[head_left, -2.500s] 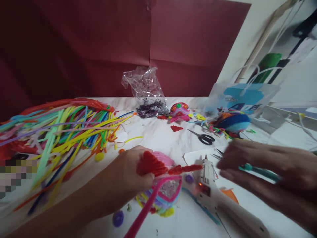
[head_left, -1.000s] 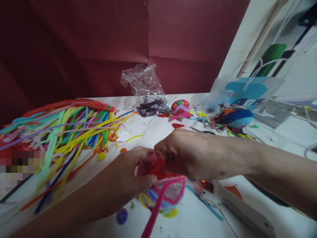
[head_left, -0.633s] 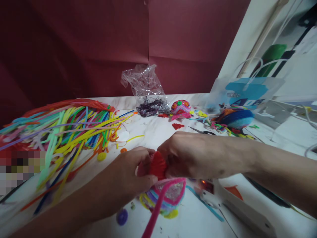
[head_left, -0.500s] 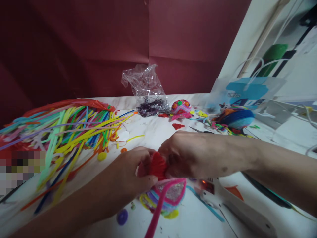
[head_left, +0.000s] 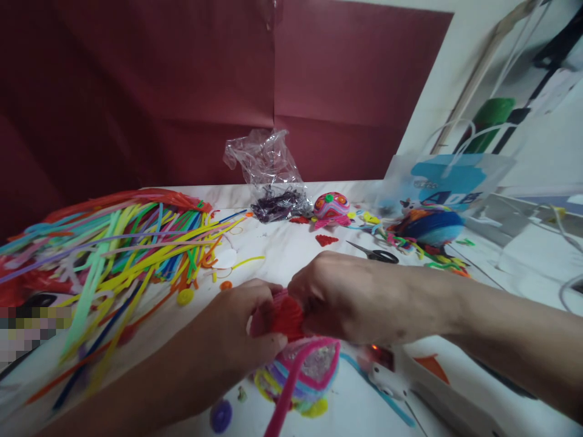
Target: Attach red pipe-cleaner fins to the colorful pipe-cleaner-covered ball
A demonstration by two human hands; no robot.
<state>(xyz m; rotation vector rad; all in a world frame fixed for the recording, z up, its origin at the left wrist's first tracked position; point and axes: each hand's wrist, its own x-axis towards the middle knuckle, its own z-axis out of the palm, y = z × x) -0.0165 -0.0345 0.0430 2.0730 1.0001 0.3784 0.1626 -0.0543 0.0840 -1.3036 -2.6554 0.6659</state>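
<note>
My left hand [head_left: 237, 331] grips a small craft figure [head_left: 305, 373] wrapped in pink, purple and yellow pipe cleaners near the table's front. On top of it sits a red coil of pipe cleaner [head_left: 286, 317]. My right hand [head_left: 359, 297] pinches that red coil from the right, fingers closed on it, so both hands meet over the figure. A loose pink pipe cleaner [head_left: 285, 406] trails from the figure toward me.
A big heap of coloured pipe cleaners [head_left: 113, 249] fills the left. A white glue gun [head_left: 410, 388] lies under my right forearm. Black scissors [head_left: 378, 255], a finished pink figure [head_left: 331, 206], a blue one [head_left: 428, 226], a plastic bag [head_left: 271, 176] and a carrier bag [head_left: 449, 182] stand behind.
2.5 s ago my right hand hovered over the glue gun holding a teal tool; it has since come left onto the red coil and stays there. My left hand keeps its grip.
</note>
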